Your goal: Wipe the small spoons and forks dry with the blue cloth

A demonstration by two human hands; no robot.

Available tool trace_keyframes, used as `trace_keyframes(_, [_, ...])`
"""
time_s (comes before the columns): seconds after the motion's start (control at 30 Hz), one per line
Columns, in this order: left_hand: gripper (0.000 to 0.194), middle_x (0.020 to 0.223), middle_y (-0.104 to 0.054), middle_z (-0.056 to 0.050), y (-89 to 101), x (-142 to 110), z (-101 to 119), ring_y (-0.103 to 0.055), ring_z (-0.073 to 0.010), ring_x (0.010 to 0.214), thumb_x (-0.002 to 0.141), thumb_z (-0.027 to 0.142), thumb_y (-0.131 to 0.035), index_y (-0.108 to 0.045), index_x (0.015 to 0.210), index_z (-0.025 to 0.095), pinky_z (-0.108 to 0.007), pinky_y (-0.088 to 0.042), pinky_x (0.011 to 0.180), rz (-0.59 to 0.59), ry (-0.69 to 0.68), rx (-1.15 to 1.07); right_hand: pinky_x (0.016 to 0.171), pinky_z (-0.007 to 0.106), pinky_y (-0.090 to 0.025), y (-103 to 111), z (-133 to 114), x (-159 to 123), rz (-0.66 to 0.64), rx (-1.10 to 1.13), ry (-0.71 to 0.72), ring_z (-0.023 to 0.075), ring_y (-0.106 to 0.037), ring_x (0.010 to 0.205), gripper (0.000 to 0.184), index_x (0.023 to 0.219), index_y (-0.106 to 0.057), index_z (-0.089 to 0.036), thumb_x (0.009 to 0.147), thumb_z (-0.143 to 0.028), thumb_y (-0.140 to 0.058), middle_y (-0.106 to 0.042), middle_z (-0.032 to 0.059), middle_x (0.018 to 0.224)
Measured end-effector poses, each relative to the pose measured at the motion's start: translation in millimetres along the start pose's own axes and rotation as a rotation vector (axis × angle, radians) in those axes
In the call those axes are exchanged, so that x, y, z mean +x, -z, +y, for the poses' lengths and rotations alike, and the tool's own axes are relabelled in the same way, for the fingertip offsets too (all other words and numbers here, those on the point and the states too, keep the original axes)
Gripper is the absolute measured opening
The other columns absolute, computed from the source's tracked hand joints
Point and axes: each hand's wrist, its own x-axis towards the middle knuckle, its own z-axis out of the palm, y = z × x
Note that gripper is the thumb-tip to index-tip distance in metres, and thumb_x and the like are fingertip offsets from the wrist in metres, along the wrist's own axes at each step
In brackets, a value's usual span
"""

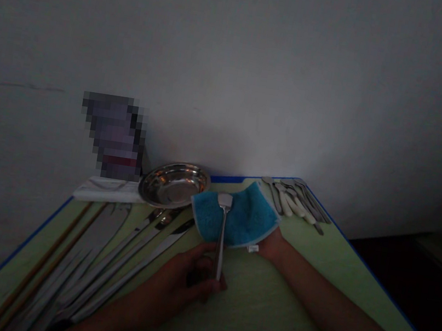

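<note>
A small metal spoon (221, 243) with a flat, square-ended head stands nearly upright in front of me, head at the top. My left hand (183, 276) grips its handle low down, between thumb and fingers. Behind the spoon's head is a blue cloth (253, 212) with a pale border and a small white tag. My right hand (273, 245) holds this cloth from behind at its right side, and the cloth covers most of its fingers. The spoon's head overlaps the cloth in view; whether they touch I cannot tell.
A shiny steel bowl (176, 186) stands at the back against the wall. Long chopsticks (45, 255) and several long metal utensils (120, 255) lie along the left. Several spoons and white-handled cutlery (296, 201) lie back right. A blurred-out upright object (115, 138) leans on the wall above a white packet (107, 191). The green table (277, 317) has blue edges.
</note>
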Motion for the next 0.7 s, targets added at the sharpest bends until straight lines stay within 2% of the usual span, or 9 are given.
trace_keyframes(0.13, [0.045,0.085,-0.065,-0.001,-0.1,0,-4,-0.057,-0.0137,0.068,0.081,0.024,-0.055,-0.039,0.123,0.022,-0.025,-0.043,0.061,0.01,-0.021,0.01,0.091,0.039,-0.035,-9,-2,0,-0.034,0.025,-0.013,0.0206,-0.058,0.095,0.058,0.109,-0.054,-0.011,0.083,-0.053,-0.023,-0.065,0.01,0.098])
trace_keyframes(0.27, [0.044,0.087,-0.067,0.0,0.4,-1,-2,-0.058,-0.015,0.073,0.082,0.025,-0.054,-0.041,0.124,0.023,-0.025,-0.042,0.063,-0.022,-0.006,0.039,0.094,0.04,-0.032,-16,-4,0,-0.083,0.021,-0.033,0.0219,-0.056,0.099,0.061,0.11,-0.054,-0.01,0.083,-0.054,-0.022,-0.063,0.012,0.103])
trace_keyframes(0.47, [0.039,0.087,-0.068,-0.001,-0.3,-1,3,-0.06,-0.0166,0.076,0.082,0.022,-0.053,-0.044,0.12,0.021,-0.026,-0.043,0.065,-0.026,-0.015,0.074,0.091,0.039,-0.034,-18,-3,-2,-0.109,-0.01,-0.041,0.0208,-0.058,0.096,0.064,0.107,-0.055,-0.01,0.082,-0.056,-0.02,-0.065,0.0113,0.097])
trace_keyframes(0.7, [0.035,0.087,-0.066,0.0,0.2,-1,3,-0.059,-0.0158,0.077,0.082,0.022,-0.052,-0.045,0.117,0.023,-0.025,-0.043,0.066,-0.019,-0.031,0.088,0.089,0.042,-0.038,-14,-3,2,-0.082,0.007,-0.081,0.0224,-0.058,0.096,0.072,0.109,-0.054,-0.012,0.077,-0.065,-0.016,-0.063,0.0129,0.102])
